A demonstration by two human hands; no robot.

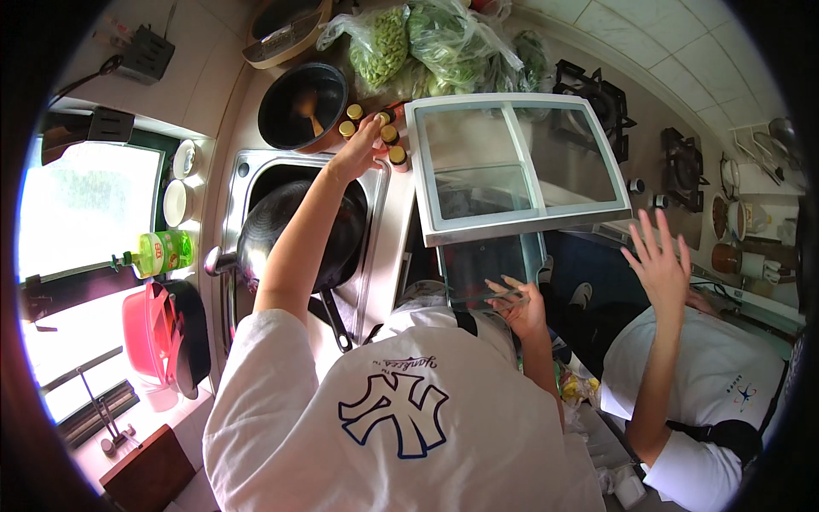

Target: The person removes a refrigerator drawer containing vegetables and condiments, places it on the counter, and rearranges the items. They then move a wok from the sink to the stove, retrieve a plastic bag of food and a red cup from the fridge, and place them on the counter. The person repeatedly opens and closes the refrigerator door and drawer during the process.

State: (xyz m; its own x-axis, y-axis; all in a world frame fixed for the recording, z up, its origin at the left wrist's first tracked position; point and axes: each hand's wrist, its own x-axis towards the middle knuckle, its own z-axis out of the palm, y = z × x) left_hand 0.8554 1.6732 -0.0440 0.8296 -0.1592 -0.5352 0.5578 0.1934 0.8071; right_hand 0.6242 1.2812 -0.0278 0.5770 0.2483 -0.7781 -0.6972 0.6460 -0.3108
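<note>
My left hand [359, 152] reaches over the counter beside the sink, its fingers around a small gold-capped bottle [384, 118]. Several similar bottles [397, 156] stand close around it. My right hand [521, 308] holds the near edge of a clear drawer [486, 272], with some fingers seen through the plastic or glass. Above that drawer lies a white-framed shelf [521, 221] with two clear panes, apparently a refrigerator shelf. It extends across the counter edge towards the stove; what supports it is hidden.
A black wok [291, 224] sits in the steel sink [377, 211]. Behind are a dark pot [272, 105] and bagged vegetables [448, 48]. Gas burners [681, 166] lie to the right. A co-worker [697, 377] stands close at right, one hand [662, 269] raised near the shelf's corner.
</note>
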